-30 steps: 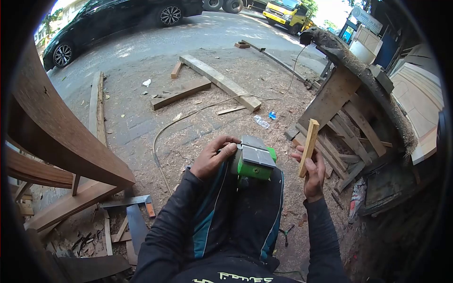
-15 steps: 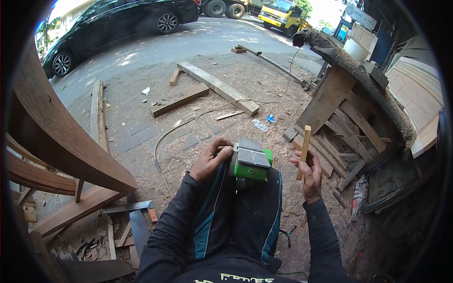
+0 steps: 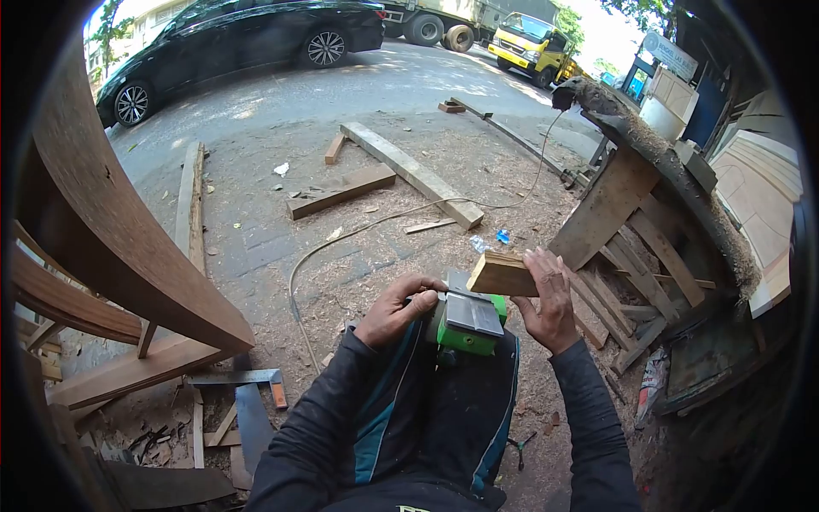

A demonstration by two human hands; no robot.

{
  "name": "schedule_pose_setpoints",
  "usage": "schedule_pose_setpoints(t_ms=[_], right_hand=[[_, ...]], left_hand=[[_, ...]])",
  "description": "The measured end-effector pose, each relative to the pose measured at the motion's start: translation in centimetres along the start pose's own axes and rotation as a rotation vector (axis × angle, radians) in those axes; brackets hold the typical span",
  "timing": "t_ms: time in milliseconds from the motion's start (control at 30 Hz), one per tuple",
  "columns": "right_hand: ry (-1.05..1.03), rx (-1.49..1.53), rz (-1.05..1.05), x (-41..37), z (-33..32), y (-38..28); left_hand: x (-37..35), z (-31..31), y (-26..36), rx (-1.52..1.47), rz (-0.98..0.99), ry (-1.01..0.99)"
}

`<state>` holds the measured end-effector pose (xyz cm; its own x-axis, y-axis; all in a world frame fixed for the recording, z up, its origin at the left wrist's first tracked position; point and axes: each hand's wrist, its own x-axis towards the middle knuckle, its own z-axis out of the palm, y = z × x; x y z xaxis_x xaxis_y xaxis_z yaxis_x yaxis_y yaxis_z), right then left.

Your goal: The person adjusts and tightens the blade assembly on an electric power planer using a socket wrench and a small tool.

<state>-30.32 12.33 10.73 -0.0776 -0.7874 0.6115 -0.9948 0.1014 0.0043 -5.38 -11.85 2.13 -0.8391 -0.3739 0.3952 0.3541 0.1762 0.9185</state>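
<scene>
A green electric planer rests between my knees with its flat metal sole turned up. My left hand is closed on the planer's left side, thumb along the edge of the sole. In my right hand is a short wooden block, its broad face and pale end toward me. The block hangs over the far right part of the sole and overlaps it in this view. My right fingers lie along its right end, the thumb underneath.
A curved wooden frame rises close on my left, above a try square and a handsaw blade. Timber beams and a cable lie ahead among shavings. A workbench stands right; a black car is on the road.
My right hand has brought the wooden block up and left to the planer, turning its broad face toward me. My left hand stays on the planer. The view has shifted slightly.
</scene>
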Motion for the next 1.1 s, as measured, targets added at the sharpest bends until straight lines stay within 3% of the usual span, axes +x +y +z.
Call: schedule_pose_setpoints(t_ms=[267,1100], right_hand=[[-0.005,0.086,-0.041,1.1,1.4,-0.6],[-0.003,0.109,-0.082,1.8,2.2,-0.5]], left_hand=[[-0.3,-0.1,0.1,-0.059,-0.068,-0.001],[-0.3,-0.4,0.1,-0.053,-0.022,-0.009]])
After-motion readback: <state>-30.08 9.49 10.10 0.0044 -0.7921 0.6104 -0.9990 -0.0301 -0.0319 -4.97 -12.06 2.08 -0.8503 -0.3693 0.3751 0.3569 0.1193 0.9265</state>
